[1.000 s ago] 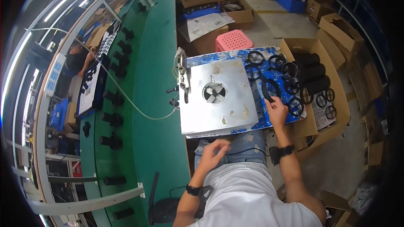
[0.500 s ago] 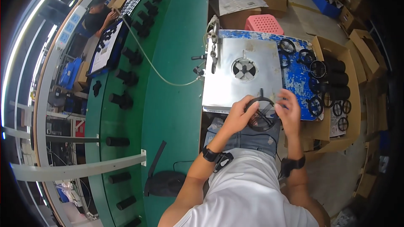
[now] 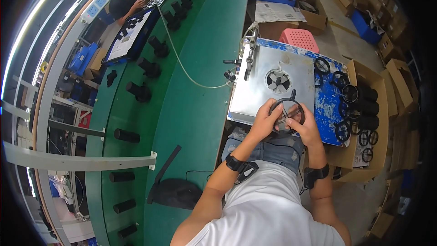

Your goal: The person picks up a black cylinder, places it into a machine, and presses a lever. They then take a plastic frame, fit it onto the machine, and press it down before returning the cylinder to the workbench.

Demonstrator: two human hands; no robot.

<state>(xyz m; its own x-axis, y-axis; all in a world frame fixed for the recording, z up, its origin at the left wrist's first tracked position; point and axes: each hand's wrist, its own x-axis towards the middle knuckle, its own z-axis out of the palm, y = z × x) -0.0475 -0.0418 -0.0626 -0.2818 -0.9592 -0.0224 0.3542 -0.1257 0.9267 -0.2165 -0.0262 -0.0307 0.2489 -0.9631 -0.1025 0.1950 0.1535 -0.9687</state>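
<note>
Between my two hands is a round black ring frame (image 3: 297, 104) with thin inner bars and a short stub at its top, held just above my lap. My left hand (image 3: 265, 120) grips its left rim, thumb laid over the front. My right hand (image 3: 307, 129) closes on the right side, with the thumb pressing at the inner bars. Just beyond stands a metal plate fixture (image 3: 255, 98) with a round opening and cross-shaped pieces (image 3: 278, 81) inside it. A small clamp-like device (image 3: 250, 57) with a hose sits at the plate's left edge.
Several similar black rings (image 3: 342, 131) lie on the worn blue board (image 3: 325, 102) at right. Beside them, a cardboard box (image 3: 381, 136) holds black cylinders. A green bench (image 3: 182, 114) runs along the left, with a black cap-like item (image 3: 176, 193). Behind are a pink stool (image 3: 299, 40) and a co-worker (image 3: 125, 4).
My right hand has come in from beside the ring and now grips it, thumb on the inner bars. The view has shifted, so the bench and fixture sit farther right.
</note>
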